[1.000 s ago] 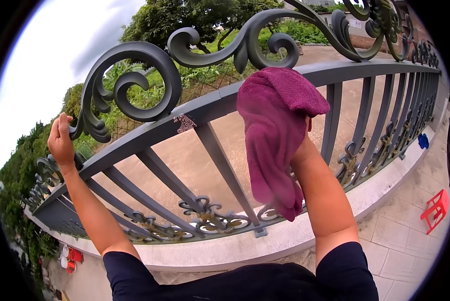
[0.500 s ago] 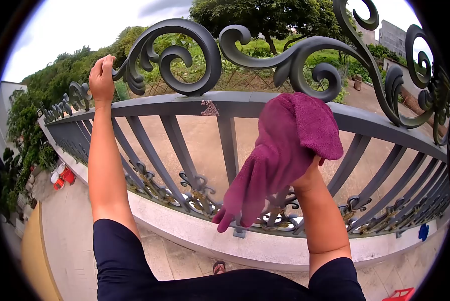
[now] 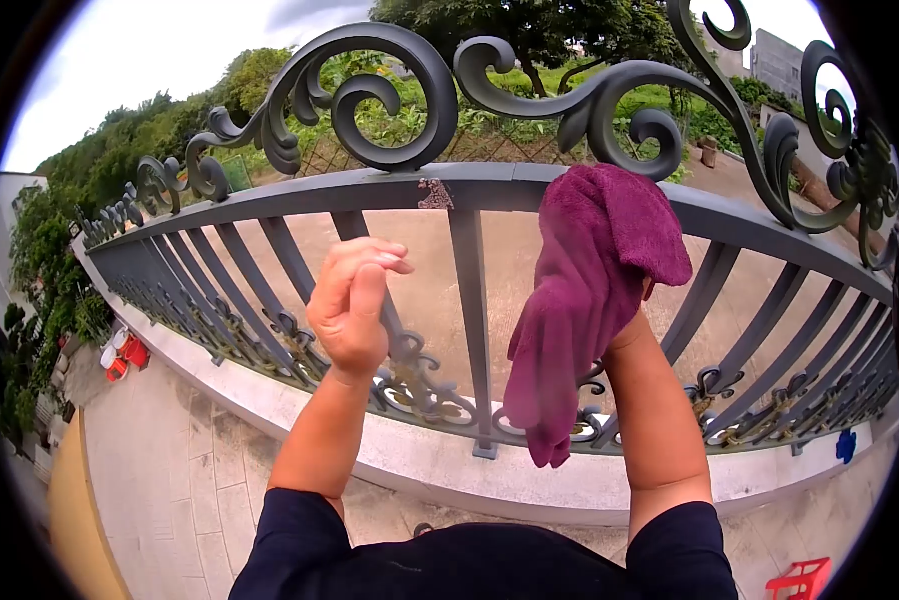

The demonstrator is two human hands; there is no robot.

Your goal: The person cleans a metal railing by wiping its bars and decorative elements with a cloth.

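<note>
So I'm watching this through the head cam from my end, and both hands are in view in front of a grey fence. The left hand [image 3: 354,315] hangs in mid-air before the bars [image 3: 469,310], fingers loosely curled and close together, thumb raised right next to them, so call it half open. Looks to me like it's apart from the metal.

The right hand [image 3: 629,330] is mostly under a purple cloth [image 3: 594,290], and I can only see the heel of it and the wrist. A sliver of finger seems to peek out at the cloth's right edge, but how tightly the fingers grip, I honestly can't say from here. The cloth is up at the top rail [image 3: 299,195], hiding a stretch of it just below a curly scroll [image 3: 665,150], with its long tail drooping down in front of the bars.

There's a rough pale patch [image 3: 435,194] on the rail, left of the cloth. Below runs a white ledge [image 3: 399,450], with something blue [image 3: 846,446] near its right end, too small to identify. Red stool [image 3: 801,578] bottom right, red and white buckets [image 3: 132,350] far left. If any of those carry lettering, it's too tiny for me to read, sorry
</note>
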